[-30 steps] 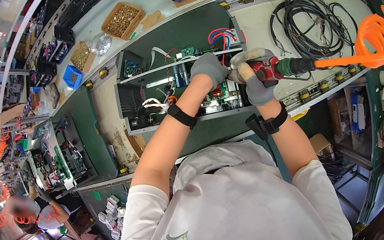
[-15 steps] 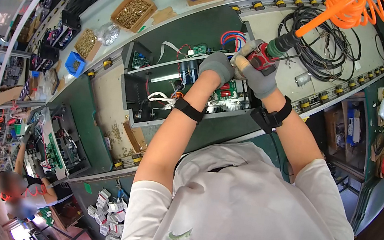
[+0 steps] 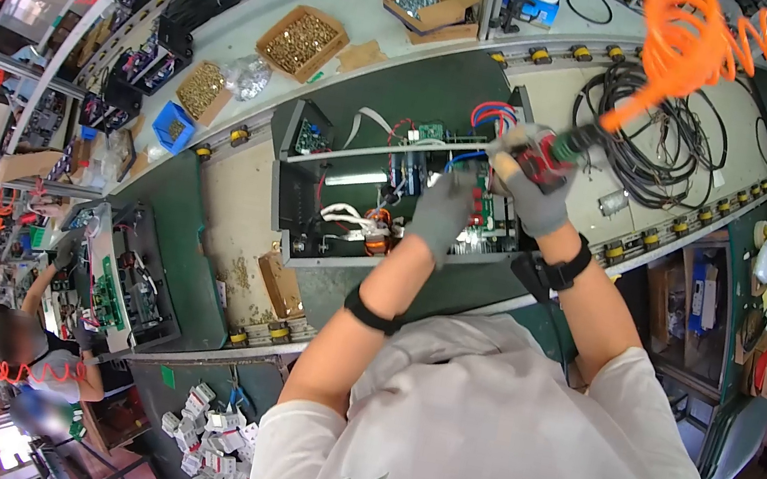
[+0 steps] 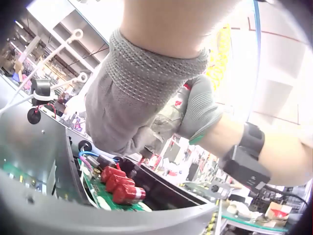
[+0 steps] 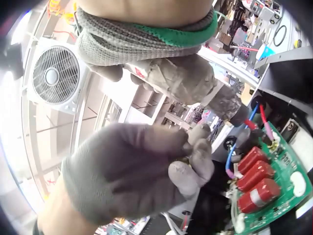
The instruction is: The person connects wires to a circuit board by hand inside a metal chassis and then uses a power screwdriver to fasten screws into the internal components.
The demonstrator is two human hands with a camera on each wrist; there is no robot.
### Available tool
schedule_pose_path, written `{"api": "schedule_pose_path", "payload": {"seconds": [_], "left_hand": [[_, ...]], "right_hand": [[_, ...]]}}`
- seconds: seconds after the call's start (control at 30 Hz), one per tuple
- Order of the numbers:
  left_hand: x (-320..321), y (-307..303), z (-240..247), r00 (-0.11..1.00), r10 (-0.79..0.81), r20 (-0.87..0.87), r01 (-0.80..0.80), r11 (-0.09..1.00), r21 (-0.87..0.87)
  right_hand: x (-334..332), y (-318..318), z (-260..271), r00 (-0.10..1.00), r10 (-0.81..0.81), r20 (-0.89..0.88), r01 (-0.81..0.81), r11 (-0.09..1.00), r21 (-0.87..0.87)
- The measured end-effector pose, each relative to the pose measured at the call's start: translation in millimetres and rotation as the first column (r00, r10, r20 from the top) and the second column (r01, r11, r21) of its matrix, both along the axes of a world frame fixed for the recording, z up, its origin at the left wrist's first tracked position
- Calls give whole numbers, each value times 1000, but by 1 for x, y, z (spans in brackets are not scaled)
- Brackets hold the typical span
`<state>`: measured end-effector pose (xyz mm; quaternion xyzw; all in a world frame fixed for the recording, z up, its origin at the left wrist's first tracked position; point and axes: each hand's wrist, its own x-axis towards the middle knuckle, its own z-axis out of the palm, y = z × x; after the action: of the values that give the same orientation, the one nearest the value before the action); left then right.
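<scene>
My gloved right hand point(image 3: 536, 204) grips a red-and-green air screwdriver point(image 3: 551, 158) above the right end of an open metal chassis point(image 3: 359, 266). Grey tape wraps the screwdriver's front end, seen in the right wrist view. My gloved left hand point(image 3: 441, 214) is over the chassis, slightly blurred, left of the screwdriver. Its thumb and fingertips come together around a small brass-coloured piece point(image 5: 183, 160), mostly hidden by the fingers. Beneath both hands, red cylindrical components point(image 5: 257, 176) stand on a green circuit board point(image 5: 281, 164), beside blue and red wires point(image 5: 264, 120).
An orange coiled hose point(image 3: 685, 46) runs up from the screwdriver. Coiled black cables point(image 3: 645, 131) lie right of the chassis. Behind it are a box of brass-coloured fasteners point(image 3: 303, 41) and a blue bin point(image 3: 174, 127). Another person point(image 3: 41, 345) works at far left.
My left hand has drawn away from the screwdriver's tip, back toward my body. The screwdriver stays in my right hand; its hose end has swung away from me. The head view has shifted.
</scene>
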<state>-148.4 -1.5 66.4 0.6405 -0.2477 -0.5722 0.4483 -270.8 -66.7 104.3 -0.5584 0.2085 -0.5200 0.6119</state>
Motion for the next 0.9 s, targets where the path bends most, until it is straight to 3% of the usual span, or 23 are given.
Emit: {"api": "schedule_pose_path", "payload": {"seconds": [0.07,0.13,0.17,0.2,0.23,0.27,0.33,0.37,0.43,0.5,0.53,0.57,0.6,0.67,0.73,0.8,0.87,0.9], "left_hand": [[1,28,-39,990,-111,-85,102,990,-101],[-3,60,-9,968,-117,-221,106,992,-65],[-7,73,-14,941,-123,-314,85,988,-133],[-9,83,-19,904,-137,-404,59,978,-199],[-12,89,4,887,-72,-457,38,996,-82],[-11,89,16,886,-90,-454,56,995,-88],[-5,91,41,796,-286,-534,261,957,-122],[-5,90,62,814,-376,-443,342,926,-156],[-22,95,125,886,-441,-145,316,801,-509],[-24,84,182,718,-649,251,631,457,-627],[-44,94,191,783,-618,74,444,471,-762],[-54,101,216,798,-584,146,470,453,-758],[-64,106,240,809,-546,217,497,439,-749],[-81,99,258,716,-642,274,597,358,-718],[-98,101,263,765,-601,231,549,420,-723],[-105,108,265,809,-549,212,511,476,-716],[-120,119,258,839,-508,194,472,503,-724],[-134,130,246,938,-318,141,290,491,-821]], "right_hand": [[-9,10,15,997,-60,50,55,995,87],[-24,14,28,996,-36,86,33,999,34],[-29,26,43,988,-84,130,68,990,123],[-35,29,51,985,-74,156,65,996,63],[-42,35,60,981,-63,185,47,994,94],[-49,43,65,976,-54,213,27,991,129],[-66,52,60,981,-77,181,55,991,124],[-75,57,58,985,-106,139,86,986,144],[-89,66,50,974,-217,58,208,968,138],[-96,71,40,951,-298,85,286,949,134],[-101,74,34,918,-381,106,368,921,125],[-117,77,29,952,-305,32,298,944,139],[-121,87,38,963,-254,87,211,917,339],[-129,91,35,966,-245,82,207,923,323],[-139,91,24,948,-316,29,304,930,205],[-137,95,29,933,-344,105,316,924,218],[-149,94,20,937,-343,61,329,929,167],[-151,95,21,938,-340,65,327,931,163]]}}
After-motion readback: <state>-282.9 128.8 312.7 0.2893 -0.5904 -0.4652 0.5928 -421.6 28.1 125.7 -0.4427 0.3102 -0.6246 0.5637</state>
